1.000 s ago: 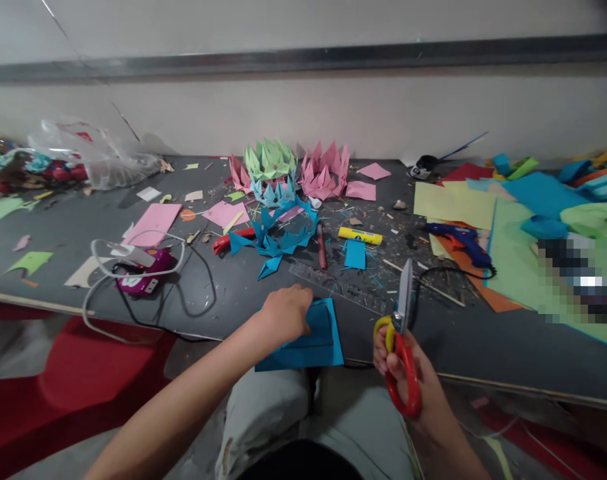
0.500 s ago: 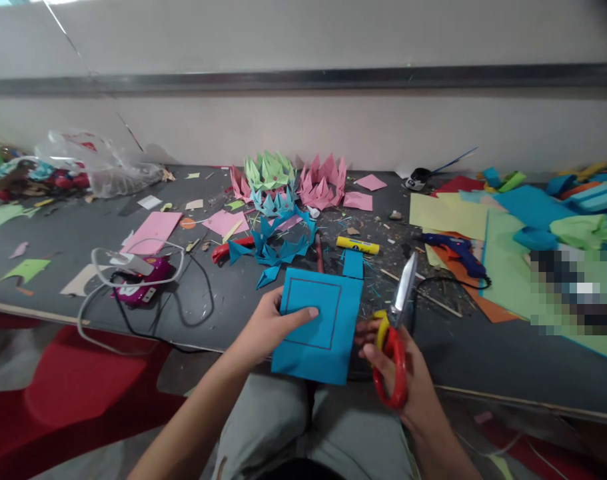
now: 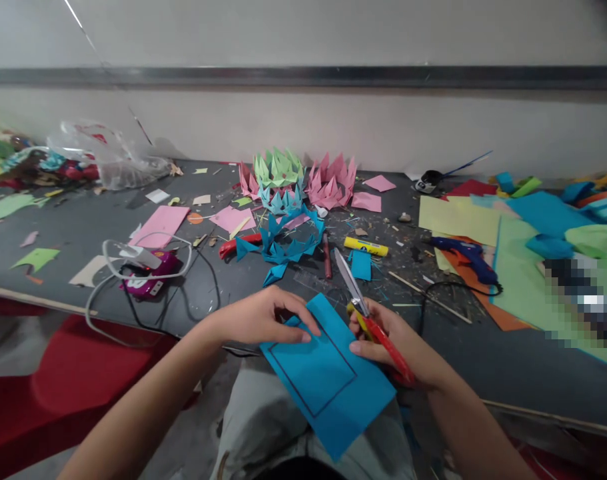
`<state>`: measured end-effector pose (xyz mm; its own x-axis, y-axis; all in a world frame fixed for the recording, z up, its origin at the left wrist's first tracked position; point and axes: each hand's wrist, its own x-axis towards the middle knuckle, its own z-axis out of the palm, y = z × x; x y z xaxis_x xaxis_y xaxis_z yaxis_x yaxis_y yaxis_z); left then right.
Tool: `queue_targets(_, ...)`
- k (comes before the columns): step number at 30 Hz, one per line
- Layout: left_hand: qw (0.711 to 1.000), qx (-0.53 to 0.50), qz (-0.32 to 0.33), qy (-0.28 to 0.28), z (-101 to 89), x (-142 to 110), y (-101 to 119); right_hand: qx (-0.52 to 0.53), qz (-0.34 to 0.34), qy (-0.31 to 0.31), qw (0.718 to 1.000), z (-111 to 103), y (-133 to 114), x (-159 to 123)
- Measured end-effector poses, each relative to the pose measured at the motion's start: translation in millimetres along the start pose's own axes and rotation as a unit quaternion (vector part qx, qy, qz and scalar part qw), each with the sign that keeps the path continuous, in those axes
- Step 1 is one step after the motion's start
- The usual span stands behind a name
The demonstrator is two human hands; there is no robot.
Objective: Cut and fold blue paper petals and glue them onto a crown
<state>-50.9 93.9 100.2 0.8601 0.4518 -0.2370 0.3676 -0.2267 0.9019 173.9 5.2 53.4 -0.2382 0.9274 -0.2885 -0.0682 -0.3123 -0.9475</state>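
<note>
A blue sheet of paper (image 3: 328, 407) with a rectangle drawn in dark line lies tilted above my lap. My left hand (image 3: 268, 317) grips its upper left edge, thumb and a finger on top; the other fingers are partly hidden. In my right hand (image 3: 390, 333) are scissors (image 3: 350, 277) with red and yellow handles, blades pointing up and away from the paper. The right thumb touches the sheet's right edge. Just beyond stand a blue paper crown (image 3: 293, 250), a brown stick (image 3: 326, 257), a yellow glue stick (image 3: 366, 247) and a small blue paper piece (image 3: 360, 265).
Paper crowns in green (image 3: 278, 168) and pink (image 3: 333, 183) stand near the wall. To the right are a blue glue gun (image 3: 466, 257) and coloured sheets (image 3: 458, 219). A purple power adapter (image 3: 153, 275) with cables sits left, near a red chair (image 3: 78, 373). Scraps litter the table.
The blue sheet has turned and come lower, its drawn rectangle now slanted. My right hand has moved left to the sheet's edge, and the scissor blades now lean left.
</note>
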Motion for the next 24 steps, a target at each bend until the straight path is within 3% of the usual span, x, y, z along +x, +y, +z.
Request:
queue_targets(3,0.999,-0.021,0.003,-0.025,6.5,6,-2,-0.015,-0.004,0.007,1.0,-3,-4,7)
queue_targets(6,0.998,-0.059,-0.012,0.011,16.7,8,-11,-0.04,-0.002,0.021,0.999,-9,-6,13)
queue_targets(8,0.995,-0.065,-0.027,0.076,20.2,6,-17,-0.062,-0.011,0.059,0.996,-17,-5,15)
queue_targets(12,0.967,-0.079,-0.069,0.231,20.3,-1,-25,-0.036,-0.049,0.199,0.978,-32,5,10)
queue_targets(16,0.933,-0.08,-0.061,0.345,23.2,-5,-27,0.04,-0.113,0.207,0.971,-27,23,-4)
queue_targets(18,0.914,-0.047,-0.048,0.401,26.2,-5,-27,0.05,-0.083,0.206,0.974,-17,32,-14)
queue_targets(21,0.88,0.002,-0.034,0.474,30.2,-3,-25,0.094,0.054,0.226,0.968,-1,44,-28)
queue_targets(24,0.857,0.033,-0.022,0.513,33.2,-4,-23,0.112,0.113,0.223,0.962,8,54,-41)
